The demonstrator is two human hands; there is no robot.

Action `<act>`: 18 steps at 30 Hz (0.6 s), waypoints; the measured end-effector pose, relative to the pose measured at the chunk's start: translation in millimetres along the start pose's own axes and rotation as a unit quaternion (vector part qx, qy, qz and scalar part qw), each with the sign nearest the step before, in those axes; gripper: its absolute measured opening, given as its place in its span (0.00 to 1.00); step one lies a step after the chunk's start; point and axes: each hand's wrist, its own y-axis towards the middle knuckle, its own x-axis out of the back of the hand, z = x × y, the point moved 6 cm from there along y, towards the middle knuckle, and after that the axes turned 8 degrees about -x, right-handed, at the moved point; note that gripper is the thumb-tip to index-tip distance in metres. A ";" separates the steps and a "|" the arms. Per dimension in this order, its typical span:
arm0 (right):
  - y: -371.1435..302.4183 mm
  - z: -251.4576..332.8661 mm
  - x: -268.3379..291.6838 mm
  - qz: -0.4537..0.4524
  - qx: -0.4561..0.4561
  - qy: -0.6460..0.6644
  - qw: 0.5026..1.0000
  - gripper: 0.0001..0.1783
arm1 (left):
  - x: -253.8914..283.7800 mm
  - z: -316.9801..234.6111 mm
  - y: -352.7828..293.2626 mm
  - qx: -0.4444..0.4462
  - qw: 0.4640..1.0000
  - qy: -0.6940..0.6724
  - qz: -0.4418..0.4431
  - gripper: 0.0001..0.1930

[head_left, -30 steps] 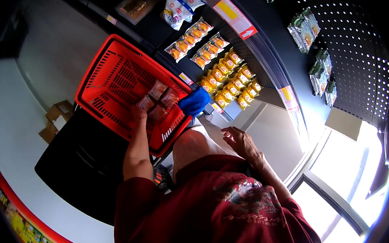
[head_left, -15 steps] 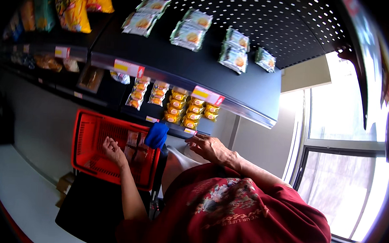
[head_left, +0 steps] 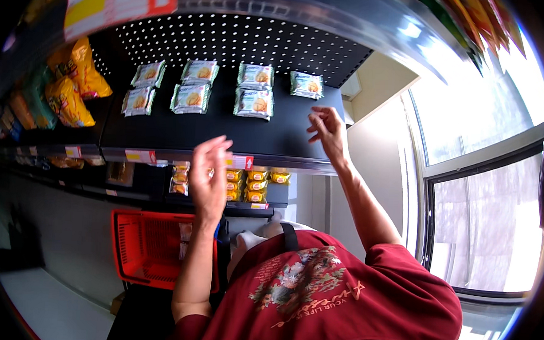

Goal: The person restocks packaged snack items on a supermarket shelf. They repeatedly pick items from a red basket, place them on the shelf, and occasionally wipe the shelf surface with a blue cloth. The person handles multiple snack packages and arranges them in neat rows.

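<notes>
Our right hand [head_left: 326,131] is raised to the shelf [head_left: 163,139], fingers spread and empty, nearest the green packet [head_left: 306,84] just above-left of it. Our left hand [head_left: 209,176] hangs lower, loosely curled, holding nothing.

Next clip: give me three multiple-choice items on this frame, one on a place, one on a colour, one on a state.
1. Where is the right hand?
A. in the basket
B. raised at the shelf with the green packets
C. on the floor

2. What colour is the basket?
A. red
B. green
C. white

3. What does the left hand hold?
A. a packet
B. a bottle
C. nothing

B: it is up near the rightmost green packet.
A: its mesh walls are red.
C: its fingers are spread and empty.
</notes>
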 end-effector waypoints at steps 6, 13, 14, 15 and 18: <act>76.3 -29.8 62.2 -0.075 -0.079 0.061 0.992 0.32 | -141.8 25.7 71.8 0.052 0.985 0.027 0.162 0.22; 129.4 -35.5 63.5 -0.021 -0.117 -0.021 0.993 0.35 | -219.4 89.3 137.3 -0.004 0.955 0.253 0.157 0.23; 142.2 -60.1 71.9 -0.002 -0.128 -0.025 0.991 0.29 | -229.6 89.9 140.3 0.022 0.953 0.254 0.163 0.22; 142.8 -56.3 68.7 0.003 -0.123 -0.026 0.992 0.27 | -230.7 93.6 142.0 0.055 0.950 0.261 0.164 0.22; 141.4 -44.6 51.9 0.005 -0.136 0.009 0.991 0.21 | -226.1 112.8 144.7 0.016 0.955 0.271 0.119 0.23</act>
